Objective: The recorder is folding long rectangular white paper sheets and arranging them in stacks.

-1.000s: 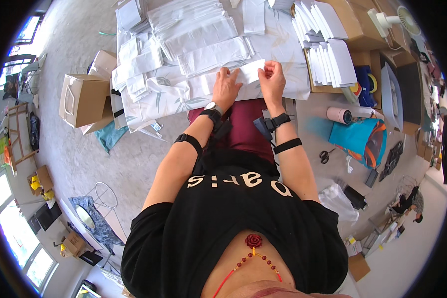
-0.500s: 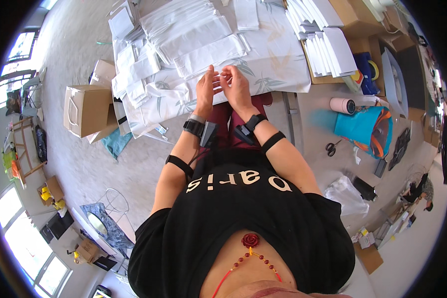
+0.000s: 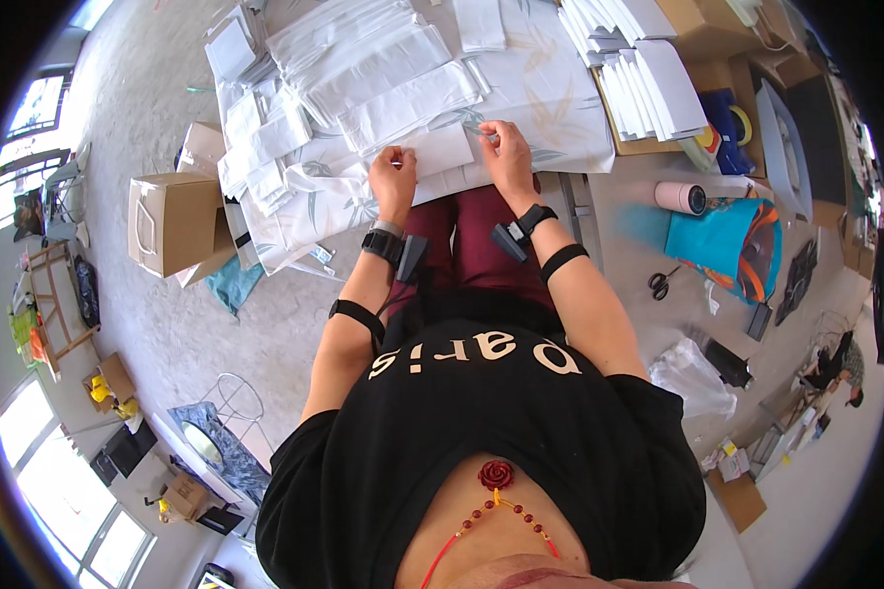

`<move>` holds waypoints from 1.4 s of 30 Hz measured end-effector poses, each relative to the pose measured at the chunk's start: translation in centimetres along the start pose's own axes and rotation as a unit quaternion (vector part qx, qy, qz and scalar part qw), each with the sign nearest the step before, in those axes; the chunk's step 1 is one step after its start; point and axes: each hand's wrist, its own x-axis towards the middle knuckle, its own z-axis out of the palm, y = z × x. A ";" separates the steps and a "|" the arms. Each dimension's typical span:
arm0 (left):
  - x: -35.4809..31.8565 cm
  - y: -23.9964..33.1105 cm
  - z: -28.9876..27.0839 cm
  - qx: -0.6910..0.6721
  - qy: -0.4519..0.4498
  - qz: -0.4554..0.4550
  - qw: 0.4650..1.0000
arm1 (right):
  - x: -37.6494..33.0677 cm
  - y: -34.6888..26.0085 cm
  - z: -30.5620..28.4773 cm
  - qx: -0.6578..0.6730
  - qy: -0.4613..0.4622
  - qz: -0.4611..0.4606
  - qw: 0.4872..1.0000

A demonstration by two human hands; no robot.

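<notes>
A flat white paper piece [image 3: 444,149] lies on the table's near side between my hands. My left hand [image 3: 393,185] is closed at its left end, fingertips pinching the edge. Just off its right end is my right hand [image 3: 509,162], its thumb and forefinger apart with nothing visible between them. Beyond the paper lies a long white plastic sleeve [image 3: 413,106], with several more flat sleeves [image 3: 363,54] layered behind it. To the left of my left hand are crumpled white sleeves [image 3: 280,137].
A leaf-patterned cloth covers the table [image 3: 560,98]. Stacked white folded papers [image 3: 648,93] stand in a carton at the right. Nearby are a pink cup [image 3: 678,197], a turquoise bag [image 3: 717,240] and scissors [image 3: 660,285]. A cardboard box [image 3: 172,221] stands at the left.
My hands were close together and have moved apart, the right one rightward, the left slightly left and down. The white paper piece now shows flat between them.
</notes>
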 end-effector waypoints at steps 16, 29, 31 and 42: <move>0.5 -0.9 -0.5 0.114 0.032 0.087 0.989 | 3.0 0.6 -0.1 -0.073 -0.081 -0.110 0.988; 0.3 -0.3 -0.6 0.104 0.015 0.071 0.992 | 2.9 1.8 1.0 -0.141 -0.127 -0.109 0.976; 0.3 -0.2 -0.4 0.111 0.014 0.081 0.990 | 2.9 2.0 0.9 -0.147 -0.126 -0.110 0.975; 0.4 -0.6 -0.7 0.101 0.029 0.079 0.991 | 3.3 2.7 -0.3 -0.135 -0.182 -0.149 0.962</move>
